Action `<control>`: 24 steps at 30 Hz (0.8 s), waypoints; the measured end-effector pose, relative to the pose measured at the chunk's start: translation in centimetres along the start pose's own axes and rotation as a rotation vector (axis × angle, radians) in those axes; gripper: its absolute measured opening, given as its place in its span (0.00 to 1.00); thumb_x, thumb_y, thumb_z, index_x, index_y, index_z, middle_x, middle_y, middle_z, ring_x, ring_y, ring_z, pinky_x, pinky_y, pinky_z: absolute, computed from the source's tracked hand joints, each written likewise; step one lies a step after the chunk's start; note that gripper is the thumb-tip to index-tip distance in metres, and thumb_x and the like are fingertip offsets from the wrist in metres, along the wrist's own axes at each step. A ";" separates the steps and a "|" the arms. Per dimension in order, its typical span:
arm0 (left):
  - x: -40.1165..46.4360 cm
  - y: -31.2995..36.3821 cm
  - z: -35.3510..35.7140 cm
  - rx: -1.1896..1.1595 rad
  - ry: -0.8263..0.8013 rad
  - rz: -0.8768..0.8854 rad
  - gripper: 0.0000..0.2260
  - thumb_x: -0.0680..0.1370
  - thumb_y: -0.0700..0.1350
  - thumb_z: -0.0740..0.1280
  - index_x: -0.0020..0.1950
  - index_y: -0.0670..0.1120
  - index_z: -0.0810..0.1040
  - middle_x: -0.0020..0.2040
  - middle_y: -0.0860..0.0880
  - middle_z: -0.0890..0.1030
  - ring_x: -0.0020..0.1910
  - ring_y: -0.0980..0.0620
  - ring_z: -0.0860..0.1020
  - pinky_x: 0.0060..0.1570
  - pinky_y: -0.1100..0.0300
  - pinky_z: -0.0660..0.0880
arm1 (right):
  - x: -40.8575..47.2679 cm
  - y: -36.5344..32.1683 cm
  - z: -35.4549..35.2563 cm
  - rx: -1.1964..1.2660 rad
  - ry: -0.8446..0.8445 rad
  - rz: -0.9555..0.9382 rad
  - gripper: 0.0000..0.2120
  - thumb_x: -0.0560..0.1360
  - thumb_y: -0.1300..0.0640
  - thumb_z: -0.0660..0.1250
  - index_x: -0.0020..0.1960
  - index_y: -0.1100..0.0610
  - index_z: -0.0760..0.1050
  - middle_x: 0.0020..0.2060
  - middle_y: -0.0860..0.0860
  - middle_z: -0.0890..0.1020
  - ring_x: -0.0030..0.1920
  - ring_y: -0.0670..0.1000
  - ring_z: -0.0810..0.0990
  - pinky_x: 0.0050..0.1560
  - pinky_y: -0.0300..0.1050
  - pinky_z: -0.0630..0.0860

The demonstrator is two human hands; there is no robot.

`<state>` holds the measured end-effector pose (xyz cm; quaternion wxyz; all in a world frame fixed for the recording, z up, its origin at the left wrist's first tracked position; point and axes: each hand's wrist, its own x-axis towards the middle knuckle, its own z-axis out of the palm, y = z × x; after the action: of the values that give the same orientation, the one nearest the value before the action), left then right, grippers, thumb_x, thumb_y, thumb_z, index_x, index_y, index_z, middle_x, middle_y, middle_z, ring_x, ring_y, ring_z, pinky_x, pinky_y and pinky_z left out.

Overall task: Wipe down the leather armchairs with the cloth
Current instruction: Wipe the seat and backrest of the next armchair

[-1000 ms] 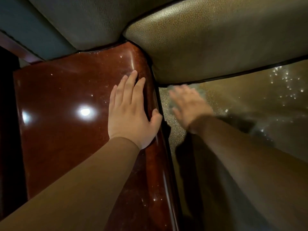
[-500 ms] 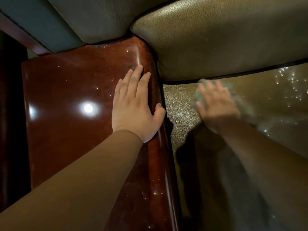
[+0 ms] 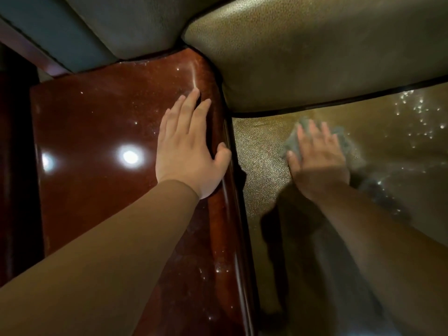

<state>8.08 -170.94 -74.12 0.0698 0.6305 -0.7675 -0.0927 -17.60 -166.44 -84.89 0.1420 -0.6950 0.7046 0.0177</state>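
Note:
I look down into an olive-brown leather armchair: its seat cushion (image 3: 264, 151) fills the right half and its back cushion (image 3: 315, 52) rises above. My right hand (image 3: 320, 163) lies flat, fingers spread, pressing a grey-blue cloth (image 3: 292, 141) onto the seat near the back seam; the hand is motion-blurred. The cloth shows at the fingertips and on both sides of the hand. My left hand (image 3: 189, 151) rests flat with straight fingers on the glossy reddish-brown wooden armrest (image 3: 101, 122), thumb at its inner edge.
A grey-green padded cushion (image 3: 126, 23) of a neighbouring seat sits at the top left. Dark wood (image 3: 17, 166) borders the armrest on the far left. Bright ceiling-light reflections (image 3: 131, 156) shine on the armrest, and small glints speckle the seat at the right.
My right hand has slid the cloth rightward along the seat, away from the armrest. The left hand stays flat on the armrest.

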 end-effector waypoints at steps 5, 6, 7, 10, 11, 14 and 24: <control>0.0 0.1 -0.1 -0.007 0.001 0.002 0.34 0.76 0.54 0.66 0.80 0.44 0.67 0.83 0.46 0.62 0.83 0.43 0.58 0.81 0.42 0.57 | -3.1 -4.8 1.6 -0.070 -0.160 -0.193 0.35 0.82 0.39 0.44 0.85 0.53 0.49 0.84 0.56 0.48 0.83 0.64 0.44 0.82 0.61 0.46; 0.0 0.1 -0.1 -0.005 0.000 0.005 0.34 0.76 0.54 0.66 0.80 0.44 0.67 0.83 0.46 0.62 0.83 0.43 0.58 0.81 0.42 0.56 | -3.8 -4.7 1.5 -0.090 -0.207 -0.367 0.35 0.82 0.38 0.44 0.85 0.51 0.48 0.85 0.54 0.46 0.84 0.61 0.41 0.82 0.60 0.46; 0.0 0.0 -0.2 -0.005 0.000 0.004 0.34 0.76 0.54 0.65 0.81 0.44 0.66 0.84 0.46 0.62 0.83 0.43 0.58 0.81 0.42 0.56 | -3.9 -4.0 1.0 -0.083 -0.237 -0.511 0.34 0.82 0.37 0.47 0.85 0.49 0.50 0.85 0.52 0.47 0.84 0.59 0.42 0.83 0.60 0.47; 0.1 0.0 -0.2 -0.016 0.009 0.000 0.33 0.76 0.54 0.65 0.80 0.44 0.67 0.83 0.46 0.62 0.83 0.43 0.58 0.81 0.43 0.55 | -2.3 -0.1 0.2 -0.020 -0.204 -0.639 0.31 0.81 0.40 0.55 0.81 0.51 0.63 0.81 0.54 0.63 0.81 0.60 0.58 0.80 0.61 0.58; 0.1 0.0 -0.2 -0.014 0.008 -0.001 0.33 0.76 0.54 0.65 0.80 0.44 0.66 0.83 0.46 0.62 0.83 0.43 0.58 0.82 0.44 0.55 | -1.8 1.5 0.2 0.013 -0.160 -0.528 0.30 0.81 0.41 0.55 0.81 0.51 0.64 0.80 0.55 0.65 0.80 0.60 0.61 0.78 0.63 0.61; 0.0 0.0 -0.2 -0.005 0.003 -0.008 0.34 0.76 0.54 0.65 0.81 0.44 0.66 0.83 0.46 0.62 0.83 0.43 0.58 0.82 0.44 0.55 | -1.5 4.5 -0.6 -0.023 0.032 -0.043 0.30 0.85 0.44 0.51 0.84 0.55 0.58 0.82 0.59 0.60 0.82 0.64 0.58 0.80 0.65 0.58; 0.0 0.3 -0.2 -0.005 0.023 0.004 0.34 0.76 0.55 0.64 0.80 0.43 0.67 0.83 0.45 0.63 0.83 0.42 0.59 0.82 0.47 0.54 | -8.1 1.2 1.2 -0.045 -0.195 -0.640 0.31 0.81 0.42 0.60 0.80 0.52 0.65 0.81 0.53 0.65 0.81 0.60 0.60 0.78 0.62 0.63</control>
<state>7.87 -170.91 -73.89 0.0802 0.6299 -0.7676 -0.0871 -18.65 -158.20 -84.39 0.1915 -0.8791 0.4330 0.0542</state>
